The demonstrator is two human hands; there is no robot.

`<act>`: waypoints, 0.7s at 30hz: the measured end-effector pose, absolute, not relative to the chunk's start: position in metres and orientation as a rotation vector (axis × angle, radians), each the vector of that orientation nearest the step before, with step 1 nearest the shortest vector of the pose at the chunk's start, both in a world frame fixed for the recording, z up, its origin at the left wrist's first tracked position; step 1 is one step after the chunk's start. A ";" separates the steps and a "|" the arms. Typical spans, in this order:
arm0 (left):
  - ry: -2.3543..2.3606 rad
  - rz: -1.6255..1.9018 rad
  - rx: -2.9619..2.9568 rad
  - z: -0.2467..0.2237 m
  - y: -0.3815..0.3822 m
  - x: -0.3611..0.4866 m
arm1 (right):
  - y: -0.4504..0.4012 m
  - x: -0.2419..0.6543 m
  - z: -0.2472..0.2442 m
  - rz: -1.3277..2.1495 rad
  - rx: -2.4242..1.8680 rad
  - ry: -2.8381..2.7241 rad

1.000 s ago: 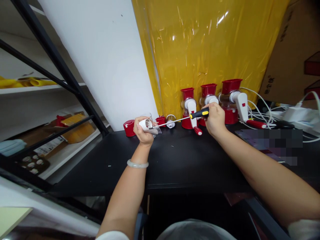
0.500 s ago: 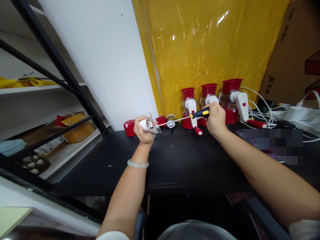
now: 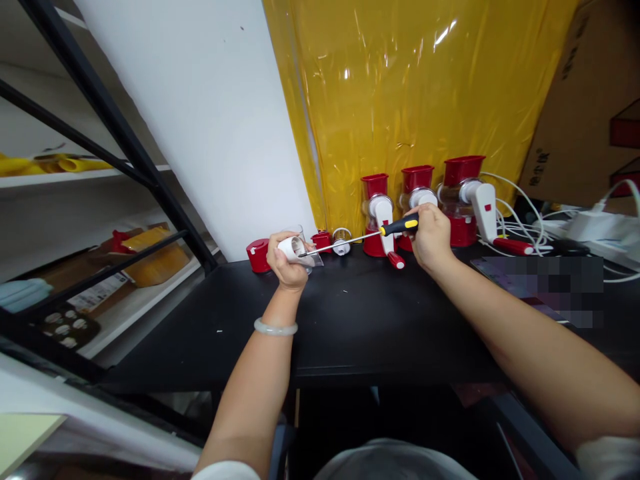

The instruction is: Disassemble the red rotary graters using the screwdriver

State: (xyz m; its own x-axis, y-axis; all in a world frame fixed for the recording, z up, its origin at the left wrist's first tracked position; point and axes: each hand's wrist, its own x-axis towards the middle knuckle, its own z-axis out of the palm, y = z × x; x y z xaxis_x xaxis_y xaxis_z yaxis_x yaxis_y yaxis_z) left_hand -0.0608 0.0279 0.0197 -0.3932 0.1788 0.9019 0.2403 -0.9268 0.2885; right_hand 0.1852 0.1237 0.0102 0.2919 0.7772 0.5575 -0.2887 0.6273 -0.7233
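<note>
My left hand (image 3: 286, 265) is closed around a clear plastic housing with a white round collar (image 3: 289, 250), its opening turned to the right. In my right hand (image 3: 431, 235) is a screwdriver (image 3: 399, 225) with a black and yellow handle. The long metal shaft slants left and its tip reaches the mouth of the white collar; what it touches inside is too small to tell. A red round base (image 3: 258, 256) stands just left of my left hand. Right of that hand lie a small red part (image 3: 321, 241) and a grater drum (image 3: 342, 243) with a white end.
Three red and white rotary graters with cranks stand along the back, the largest (image 3: 463, 200) on the right. White cables and a power strip (image 3: 590, 227) lie at the far right, behind a partly blurred tablet (image 3: 520, 283). A black shelf frame (image 3: 165, 193) rises on the left.
Almost nothing differs. Both hands, the screwdriver and the white-collared housing hold the same position, with only a very slight shift of the whole view.
</note>
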 end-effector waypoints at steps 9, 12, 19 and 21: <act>-0.733 -2.173 -1.742 0.011 0.031 -0.077 | 0.118 0.186 0.017 0.877 -0.635 -1.008; -0.675 -2.022 -1.761 0.008 0.034 -0.083 | 0.116 0.186 0.021 0.968 -0.685 -0.957; -0.679 -1.836 -1.820 0.007 0.034 -0.088 | 0.116 0.190 0.025 0.963 -0.660 -0.960; -0.724 -1.828 -1.799 0.005 0.034 -0.088 | 0.117 0.191 0.024 0.927 -0.648 -0.977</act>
State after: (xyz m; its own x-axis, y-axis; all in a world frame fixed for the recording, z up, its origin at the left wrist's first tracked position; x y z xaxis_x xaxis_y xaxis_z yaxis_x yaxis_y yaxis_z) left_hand -0.0881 0.0345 0.0055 -0.0280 0.0319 0.9991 0.6608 -0.7494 0.0424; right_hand 0.1910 0.1165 0.0244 0.2499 0.8803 0.4032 -0.3566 0.4708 -0.8069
